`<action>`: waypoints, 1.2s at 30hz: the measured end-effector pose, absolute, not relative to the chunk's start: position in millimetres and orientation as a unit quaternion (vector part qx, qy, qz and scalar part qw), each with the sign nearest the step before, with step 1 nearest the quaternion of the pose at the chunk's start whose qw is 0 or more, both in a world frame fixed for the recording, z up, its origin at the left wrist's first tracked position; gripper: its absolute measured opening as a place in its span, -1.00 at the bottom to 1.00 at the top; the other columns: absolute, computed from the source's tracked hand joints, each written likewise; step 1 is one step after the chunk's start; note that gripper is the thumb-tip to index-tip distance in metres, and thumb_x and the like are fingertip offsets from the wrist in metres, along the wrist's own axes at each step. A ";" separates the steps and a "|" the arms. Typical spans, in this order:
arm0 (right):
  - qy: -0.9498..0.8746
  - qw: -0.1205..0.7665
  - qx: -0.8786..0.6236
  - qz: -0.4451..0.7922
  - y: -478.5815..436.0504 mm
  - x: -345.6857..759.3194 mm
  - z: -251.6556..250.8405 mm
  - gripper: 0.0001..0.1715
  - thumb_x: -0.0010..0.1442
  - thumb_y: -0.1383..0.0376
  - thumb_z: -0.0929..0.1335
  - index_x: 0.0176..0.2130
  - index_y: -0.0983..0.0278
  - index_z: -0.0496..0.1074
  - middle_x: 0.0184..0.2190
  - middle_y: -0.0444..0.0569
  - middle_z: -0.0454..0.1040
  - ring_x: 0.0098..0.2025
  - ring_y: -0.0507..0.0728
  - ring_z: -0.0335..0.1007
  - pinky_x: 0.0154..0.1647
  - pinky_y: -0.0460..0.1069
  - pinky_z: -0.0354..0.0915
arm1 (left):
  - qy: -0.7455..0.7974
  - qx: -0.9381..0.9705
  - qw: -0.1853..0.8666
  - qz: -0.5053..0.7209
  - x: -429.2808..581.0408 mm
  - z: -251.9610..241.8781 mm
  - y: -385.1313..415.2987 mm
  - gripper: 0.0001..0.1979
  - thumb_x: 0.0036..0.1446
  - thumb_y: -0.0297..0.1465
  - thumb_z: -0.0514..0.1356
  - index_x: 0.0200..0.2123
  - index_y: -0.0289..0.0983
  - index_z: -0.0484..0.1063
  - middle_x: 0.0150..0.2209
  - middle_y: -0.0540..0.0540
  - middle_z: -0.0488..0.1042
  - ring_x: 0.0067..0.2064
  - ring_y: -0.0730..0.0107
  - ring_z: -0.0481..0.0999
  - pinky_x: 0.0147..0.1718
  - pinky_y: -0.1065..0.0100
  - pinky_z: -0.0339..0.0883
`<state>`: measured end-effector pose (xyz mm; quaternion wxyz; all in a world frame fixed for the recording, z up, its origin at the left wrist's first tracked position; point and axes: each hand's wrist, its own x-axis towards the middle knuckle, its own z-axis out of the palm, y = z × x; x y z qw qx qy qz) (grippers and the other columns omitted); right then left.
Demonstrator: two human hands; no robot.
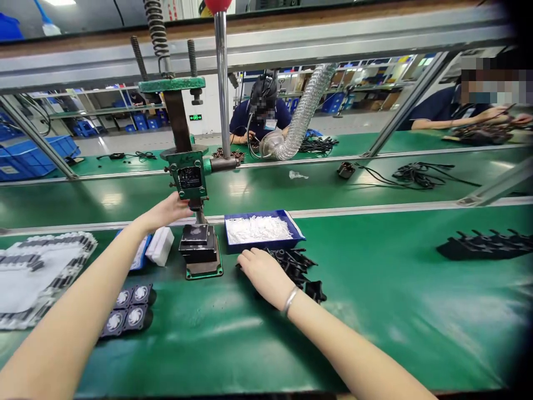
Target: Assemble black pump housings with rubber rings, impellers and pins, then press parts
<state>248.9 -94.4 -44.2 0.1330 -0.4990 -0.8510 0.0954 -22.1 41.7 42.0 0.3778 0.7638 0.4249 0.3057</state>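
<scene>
My left hand (pixel 169 212) reaches to the left side of the green hand press (pixel 189 172), beside its ram and above the black block (pixel 200 244) on the press base. Its fingers are bent together, with the tips partly hidden at the press; whatever they hold does not show. My right hand (pixel 264 272), a silver bangle at its wrist, lies over a pile of black plastic parts (pixel 297 266). Its fingers curl down, and a dark piece shows at the fingertips. Just behind it stands a blue tray (pixel 245 246) of small white pieces (pixel 260 229).
Black fan units with white blades (pixel 135 315) lie at left, near a white box (pixel 160 246) and a white sheet edged with small parts (pixel 25 283). Black parts (pixel 487 244) stand in a row at right. Metal struts (pixel 410 105) cross ahead; two co-workers sit beyond.
</scene>
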 end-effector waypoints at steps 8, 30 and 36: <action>-0.821 0.194 -0.437 0.313 -138.0 217.6 -69.3 -0.82 0.26 0.20 0.42 -0.21 0.27 0.44 -0.47 -0.22 0.50 -0.45 -0.02 0.41 -0.44 -0.17 0.25 | 0.483 0.777 0.362 0.179 -39.7 -22.3 -8.2 -0.10 -0.27 -0.20 0.49 0.16 -0.22 0.23 0.14 -0.26 0.46 0.17 -0.06 0.46 0.22 -0.09 0.27; -0.804 0.290 -0.436 0.281 -137.9 237.8 -112.5 -0.68 0.41 0.25 0.21 0.03 0.26 0.44 -0.16 0.04 0.46 -0.12 0.14 0.42 0.00 0.04 0.37 | 0.530 0.788 0.265 0.168 -27.6 -28.6 -5.2 -0.26 -0.19 -0.12 0.43 0.04 -0.24 0.26 0.00 -0.26 0.55 0.03 -0.15 0.56 0.03 -0.10 0.44; -0.818 0.297 -0.422 0.256 -142.8 238.4 -113.2 -0.50 0.28 0.08 0.37 0.09 0.32 0.39 -0.01 0.12 0.35 0.02 0.21 0.35 0.07 0.10 0.38 | 0.540 0.779 0.267 0.172 -28.6 -31.6 -6.7 -0.24 -0.23 -0.13 0.43 0.04 -0.27 0.27 -0.01 -0.26 0.54 0.02 -0.15 0.55 0.03 -0.08 0.43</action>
